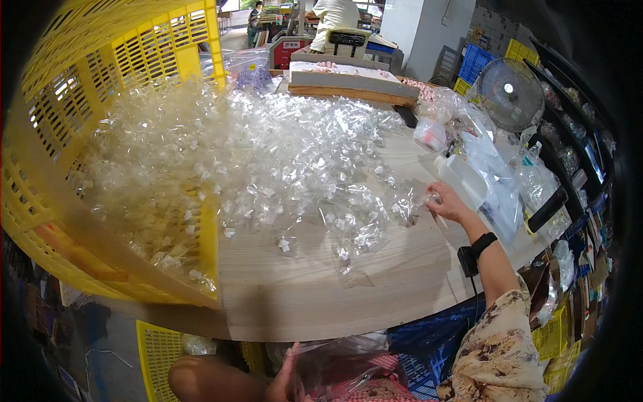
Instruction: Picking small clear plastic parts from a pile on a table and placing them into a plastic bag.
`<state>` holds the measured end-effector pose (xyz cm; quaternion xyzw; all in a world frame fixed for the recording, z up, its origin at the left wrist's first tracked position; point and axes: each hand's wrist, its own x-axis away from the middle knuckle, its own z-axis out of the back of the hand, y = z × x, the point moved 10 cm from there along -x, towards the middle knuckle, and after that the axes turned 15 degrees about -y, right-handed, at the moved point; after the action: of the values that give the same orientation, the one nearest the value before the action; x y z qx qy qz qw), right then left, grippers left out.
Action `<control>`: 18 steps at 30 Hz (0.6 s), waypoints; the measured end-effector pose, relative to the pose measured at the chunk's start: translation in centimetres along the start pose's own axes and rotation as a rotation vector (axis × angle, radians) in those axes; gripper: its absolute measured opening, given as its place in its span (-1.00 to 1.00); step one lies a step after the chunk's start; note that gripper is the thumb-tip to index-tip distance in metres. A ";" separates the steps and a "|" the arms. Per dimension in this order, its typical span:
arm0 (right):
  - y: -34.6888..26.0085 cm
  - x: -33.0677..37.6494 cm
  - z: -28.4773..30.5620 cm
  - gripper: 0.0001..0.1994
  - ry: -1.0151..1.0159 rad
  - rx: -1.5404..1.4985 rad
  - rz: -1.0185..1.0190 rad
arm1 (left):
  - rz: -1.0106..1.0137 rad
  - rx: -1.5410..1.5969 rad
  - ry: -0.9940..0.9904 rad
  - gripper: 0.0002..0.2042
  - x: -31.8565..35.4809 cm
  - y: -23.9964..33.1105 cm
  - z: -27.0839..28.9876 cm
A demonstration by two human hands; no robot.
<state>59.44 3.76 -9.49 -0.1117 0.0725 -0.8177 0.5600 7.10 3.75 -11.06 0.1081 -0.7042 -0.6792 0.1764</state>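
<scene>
Got a glossy, see-through packet (434, 198) pinched in the right hand (451, 203).
See clear packets (295, 151) heaped left of that hand, yellow crate (216, 258) blocking far left, white container (463, 179) just right. Got bare tabletop (402, 278) nearer, down to its front edge. Can't tell grip of left hand (284, 382), by the lap.

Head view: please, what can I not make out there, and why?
All in the head view:
Small clear thing: partly hidden by the right hand; its kind cannot be told.
Left hand: cut off by the lower edge; whether it holds anything is unclear.
Person at the back: head cut off by the upper edge.
Pink pieces: too small to tell their shape.
</scene>
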 end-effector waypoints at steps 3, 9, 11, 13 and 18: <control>1.0 0.7 1.1 -0.69 -0.031 -0.047 -0.141 | 0.013 -0.013 -0.009 -0.18 0.0 -0.8 -0.4; 5.0 0.3 3.5 -0.71 0.156 -0.161 -0.247 | -0.038 -0.033 0.001 -0.18 -0.6 0.0 -0.8; 7.0 1.5 5.7 -0.71 0.316 -0.059 -0.334 | -0.036 -0.079 -0.016 -0.18 -0.6 -0.1 -0.6; 6.8 1.5 5.7 -0.70 0.106 -0.148 -0.532 | -0.030 -0.130 -0.008 -0.18 -0.6 0.1 -0.5; 7.6 3.2 6.9 -0.67 0.134 -0.342 -0.609 | -0.016 -0.109 -0.036 -0.19 -0.8 -0.6 -0.9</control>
<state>66.96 -1.92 -4.38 -0.1663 0.2082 -0.9288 0.2576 8.08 3.21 -11.71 0.0915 -0.6685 -0.7197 0.1639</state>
